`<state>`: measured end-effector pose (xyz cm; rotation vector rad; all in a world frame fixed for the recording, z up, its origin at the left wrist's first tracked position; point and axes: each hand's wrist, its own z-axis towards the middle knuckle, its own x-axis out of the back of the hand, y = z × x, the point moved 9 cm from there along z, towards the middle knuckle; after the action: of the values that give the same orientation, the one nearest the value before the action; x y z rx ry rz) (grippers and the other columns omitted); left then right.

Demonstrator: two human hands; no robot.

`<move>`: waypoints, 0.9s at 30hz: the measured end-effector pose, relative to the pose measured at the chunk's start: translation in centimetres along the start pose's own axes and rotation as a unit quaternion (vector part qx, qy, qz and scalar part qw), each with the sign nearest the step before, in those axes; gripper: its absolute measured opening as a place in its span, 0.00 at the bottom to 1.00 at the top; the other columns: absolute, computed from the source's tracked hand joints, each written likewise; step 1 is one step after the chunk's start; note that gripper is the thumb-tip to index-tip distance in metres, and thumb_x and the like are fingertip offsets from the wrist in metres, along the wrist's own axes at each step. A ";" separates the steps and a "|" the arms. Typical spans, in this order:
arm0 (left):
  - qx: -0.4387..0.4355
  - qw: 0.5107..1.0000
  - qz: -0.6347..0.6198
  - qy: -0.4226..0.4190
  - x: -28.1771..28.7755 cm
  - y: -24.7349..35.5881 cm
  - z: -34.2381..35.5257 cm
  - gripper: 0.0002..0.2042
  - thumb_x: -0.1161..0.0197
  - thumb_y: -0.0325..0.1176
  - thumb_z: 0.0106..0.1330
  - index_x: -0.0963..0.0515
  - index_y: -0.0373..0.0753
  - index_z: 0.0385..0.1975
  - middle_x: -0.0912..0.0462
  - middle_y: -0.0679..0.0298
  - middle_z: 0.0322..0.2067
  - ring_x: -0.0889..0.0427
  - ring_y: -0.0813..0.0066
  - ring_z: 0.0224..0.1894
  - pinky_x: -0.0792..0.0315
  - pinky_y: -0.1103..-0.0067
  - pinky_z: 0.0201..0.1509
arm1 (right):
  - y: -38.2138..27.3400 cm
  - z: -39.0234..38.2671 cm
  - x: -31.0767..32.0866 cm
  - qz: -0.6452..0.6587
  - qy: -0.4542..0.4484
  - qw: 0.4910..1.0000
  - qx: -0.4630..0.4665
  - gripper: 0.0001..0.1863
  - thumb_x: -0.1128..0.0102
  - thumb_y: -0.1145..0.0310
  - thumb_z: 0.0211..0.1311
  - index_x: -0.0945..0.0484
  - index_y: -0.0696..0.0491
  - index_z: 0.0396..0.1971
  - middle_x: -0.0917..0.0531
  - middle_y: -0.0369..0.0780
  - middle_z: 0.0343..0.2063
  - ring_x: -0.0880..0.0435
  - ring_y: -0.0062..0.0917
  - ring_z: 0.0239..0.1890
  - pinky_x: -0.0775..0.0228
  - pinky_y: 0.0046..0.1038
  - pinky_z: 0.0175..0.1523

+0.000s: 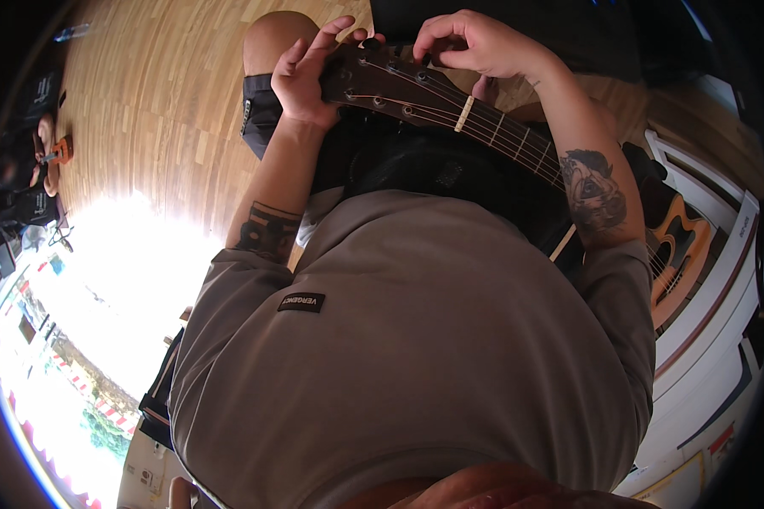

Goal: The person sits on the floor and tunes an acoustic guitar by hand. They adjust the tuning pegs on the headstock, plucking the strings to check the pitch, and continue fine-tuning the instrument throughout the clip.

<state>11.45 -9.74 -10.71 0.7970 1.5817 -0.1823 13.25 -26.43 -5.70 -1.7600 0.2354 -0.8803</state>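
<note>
The dark headstock (348, 81) of a guitar lies across my lap, its strings running over a pale nut (464, 113) onto the fretboard (518, 140). My left hand (301, 89) cups the headstock's end, with some fingers raised and others reaching behind it near a dark tuning peg (371, 44). On the far edge, the bent fingers of my right hand (480, 44) pinch another tuning peg (425, 59). Metal string posts (379, 103) stand on the headstock's face. My torso and arm hide the guitar's body.
A light-wood acoustic guitar (692, 246) is at the right, beside white rail-like panels (721, 288). Wooden floor (170, 93) spreads ahead and left. At the far left, another person holds a small orange stringed instrument (60, 151). Bright light washes out the lower left.
</note>
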 end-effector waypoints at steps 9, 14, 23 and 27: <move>-0.008 0.999 0.033 0.030 -0.1 0.2 -0.3 0.31 0.54 0.55 0.70 0.29 0.37 0.63 0.27 0.52 0.53 0.31 0.43 0.67 0.32 0.51 0.69 | 0.4 0.2 0.2 0.048 0.012 0.986 -0.158 0.14 0.38 0.58 0.69 0.13 0.53 0.42 0.12 0.36 0.36 0.15 0.22 0.43 0.27 0.25 0.54; -0.008 1.000 0.021 0.019 -0.1 0.1 -0.2 0.31 0.54 0.55 0.70 0.30 0.37 0.63 0.27 0.52 0.53 0.31 0.43 0.67 0.32 0.51 0.69 | -0.9 -0.2 -0.3 0.039 0.006 0.997 -0.073 0.14 0.38 0.59 0.70 0.13 0.53 0.43 0.12 0.37 0.38 0.14 0.25 0.44 0.26 0.25 0.54; -0.004 1.000 0.015 0.016 -0.1 0.2 -0.2 0.31 0.55 0.55 0.70 0.30 0.37 0.63 0.27 0.52 0.53 0.32 0.43 0.67 0.32 0.50 0.69 | -1.6 0.1 1.9 0.084 0.041 0.994 -0.055 0.06 0.40 0.76 0.54 0.14 0.56 0.30 0.14 0.39 0.38 0.15 0.27 0.41 0.25 0.27 0.50; -0.006 1.000 0.016 0.016 -0.1 0.1 -0.2 0.31 0.54 0.55 0.70 0.30 0.37 0.63 0.27 0.52 0.53 0.32 0.43 0.68 0.32 0.50 0.69 | -0.2 -0.7 0.2 0.014 0.027 0.986 -0.166 0.14 0.38 0.62 0.69 0.14 0.53 0.48 0.13 0.38 0.43 0.15 0.23 0.49 0.26 0.25 0.58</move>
<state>11.35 -9.61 -10.58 0.8196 1.5981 -0.1374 12.87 -26.98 -5.40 -2.0359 0.4626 -0.9084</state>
